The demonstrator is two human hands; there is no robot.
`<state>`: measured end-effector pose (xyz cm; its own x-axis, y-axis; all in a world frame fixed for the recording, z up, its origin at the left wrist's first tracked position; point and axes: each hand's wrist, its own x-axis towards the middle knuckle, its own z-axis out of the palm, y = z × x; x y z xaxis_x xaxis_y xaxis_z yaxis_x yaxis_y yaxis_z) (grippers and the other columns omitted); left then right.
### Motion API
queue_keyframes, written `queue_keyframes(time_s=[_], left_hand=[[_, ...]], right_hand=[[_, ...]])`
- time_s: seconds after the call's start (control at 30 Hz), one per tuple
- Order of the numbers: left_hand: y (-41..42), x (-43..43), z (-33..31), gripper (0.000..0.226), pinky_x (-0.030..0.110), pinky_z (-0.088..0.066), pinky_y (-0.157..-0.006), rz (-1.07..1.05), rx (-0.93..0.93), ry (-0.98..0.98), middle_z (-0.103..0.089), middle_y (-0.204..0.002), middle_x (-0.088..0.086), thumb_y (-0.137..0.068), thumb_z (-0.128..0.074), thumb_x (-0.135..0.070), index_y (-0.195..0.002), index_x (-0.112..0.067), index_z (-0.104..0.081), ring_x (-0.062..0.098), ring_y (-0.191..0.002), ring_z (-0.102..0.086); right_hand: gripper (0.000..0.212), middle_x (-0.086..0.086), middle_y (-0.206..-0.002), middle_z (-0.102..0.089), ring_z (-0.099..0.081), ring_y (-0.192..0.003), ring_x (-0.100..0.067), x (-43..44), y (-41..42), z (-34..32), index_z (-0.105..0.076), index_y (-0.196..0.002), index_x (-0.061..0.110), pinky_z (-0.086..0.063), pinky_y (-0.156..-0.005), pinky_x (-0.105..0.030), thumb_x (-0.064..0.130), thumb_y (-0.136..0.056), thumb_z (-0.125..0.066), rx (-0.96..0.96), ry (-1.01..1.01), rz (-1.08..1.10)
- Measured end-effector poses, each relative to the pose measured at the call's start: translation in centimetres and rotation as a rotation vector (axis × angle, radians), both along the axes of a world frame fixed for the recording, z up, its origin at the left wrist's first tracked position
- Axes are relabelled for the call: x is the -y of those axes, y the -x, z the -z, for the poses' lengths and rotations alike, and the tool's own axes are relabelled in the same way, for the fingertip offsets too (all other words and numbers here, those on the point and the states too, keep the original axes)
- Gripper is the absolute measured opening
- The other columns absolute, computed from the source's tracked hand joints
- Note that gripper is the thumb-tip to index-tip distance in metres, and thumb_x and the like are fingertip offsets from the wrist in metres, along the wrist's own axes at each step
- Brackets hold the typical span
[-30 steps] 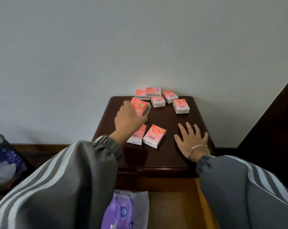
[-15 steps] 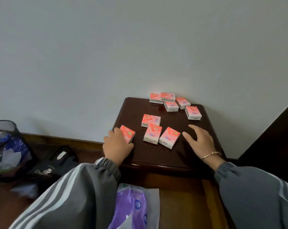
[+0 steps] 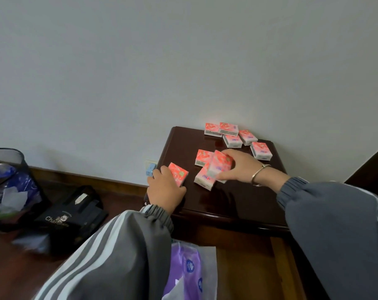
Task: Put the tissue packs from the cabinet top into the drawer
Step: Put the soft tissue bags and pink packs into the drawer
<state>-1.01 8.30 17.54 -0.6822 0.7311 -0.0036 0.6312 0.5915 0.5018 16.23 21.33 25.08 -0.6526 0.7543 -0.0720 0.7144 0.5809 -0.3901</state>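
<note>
My left fingers are curled round a pack, gripping it at the near left corner of the cabinet top. My right fingers are over the top of a second pack with the thumb under its near edge, pinching it tilted up. Its low edge touches a third pack lying flat just under the thumb. A fourth pack lies just beyond those fingertips, and the rear packs, five of them, sit farther out by the wall. The drawer stands open below both wrists, with a purple bundle lying in its left part under my left sleeve. I see three risks here. The wrappers look glossy, so a light pinch with the right hand may let the tilted pack slide out as it clears the front edge. As it lifts it may also drag the third pack toward that edge. The left hand works right at the cabinet's side, so a loose grip there would drop its pack to the floor beside the black bag rather than into the drawer. I judge the safer course is to firm both grips first. Then each hand should come straight back over the drawer's bare wood before the fingers let go.
</note>
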Motion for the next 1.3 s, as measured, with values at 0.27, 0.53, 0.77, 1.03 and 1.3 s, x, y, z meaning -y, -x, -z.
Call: queue_keyframes(time_s=[0.27, 0.53, 0.77, 1.03, 1.3], left_hand=[[0.3, 0.0, 0.4, 0.066, 0.040, -0.046, -0.087, 0.018, -0.003, -0.019, -0.045, -0.125, 0.012, -0.073, -0.070, -0.040, -0.123, -0.012, -0.037, 0.033, -0.115, -0.045], [0.5, -0.1, 0.7, 0.065, 0.040, -0.047, -0.085, 0.022, -0.012, -0.038, -0.046, -0.124, 0.012, -0.073, -0.070, -0.040, -0.122, -0.013, -0.037, 0.033, -0.115, -0.046], [0.4, 0.2, 0.7, 0.060, 0.042, -0.045, -0.084, 0.009, -0.029, -0.086, -0.049, -0.120, 0.013, -0.072, -0.071, -0.037, -0.116, -0.011, -0.040, 0.034, -0.112, -0.048], [0.0, 2.2, 0.0, 0.056, 0.036, -0.044, -0.077, -0.039, 0.138, -0.333, -0.061, -0.107, 0.014, -0.069, -0.076, -0.029, -0.110, -0.009, -0.043, 0.037, -0.101, -0.060], [-6.8, 9.6, -0.7, 0.060, 0.015, -0.043, -0.055, 0.241, 0.510, -0.134, -0.058, -0.092, -0.013, -0.062, -0.080, -0.029, -0.109, -0.025, -0.043, 0.006, -0.084, -0.060]], right_hand=[[0.074, -0.004, -0.121, -0.054, -0.051, -0.100, -0.020, 0.5, 4.7, -0.6, -0.045, -0.127, 0.012, -0.039, -0.080, -0.029, 0.057, -0.072, -0.069, 0.447, 0.088, -0.057], [0.080, -0.007, -0.147, -0.035, -0.051, -0.110, -0.019, 0.9, 4.9, -0.7, -0.028, -0.146, 0.016, -0.047, -0.087, -0.031, 0.054, -0.083, -0.058, 0.358, 0.308, 0.127], [0.097, -0.011, -0.141, -0.034, -0.043, -0.126, -0.031, 3.0, 5.9, 1.2, -0.031, -0.141, 0.010, -0.043, -0.100, -0.039, 0.043, -0.064, -0.081, 0.239, 0.215, 0.281], [0.071, -0.004, -0.118, -0.037, -0.054, -0.099, -0.023, 6.1, 2.1, 2.8, -0.042, -0.115, 0.017, -0.044, -0.082, -0.027, 0.027, -0.060, -0.086, -0.403, 0.107, 0.384], [0.060, 0.003, -0.102, -0.062, -0.060, -0.090, -0.010, 9.5, -14.3, 2.2, -0.052, -0.100, 0.030, -0.046, -0.064, -0.019, 0.030, -0.052, -0.089, -0.256, 0.575, 0.218]])
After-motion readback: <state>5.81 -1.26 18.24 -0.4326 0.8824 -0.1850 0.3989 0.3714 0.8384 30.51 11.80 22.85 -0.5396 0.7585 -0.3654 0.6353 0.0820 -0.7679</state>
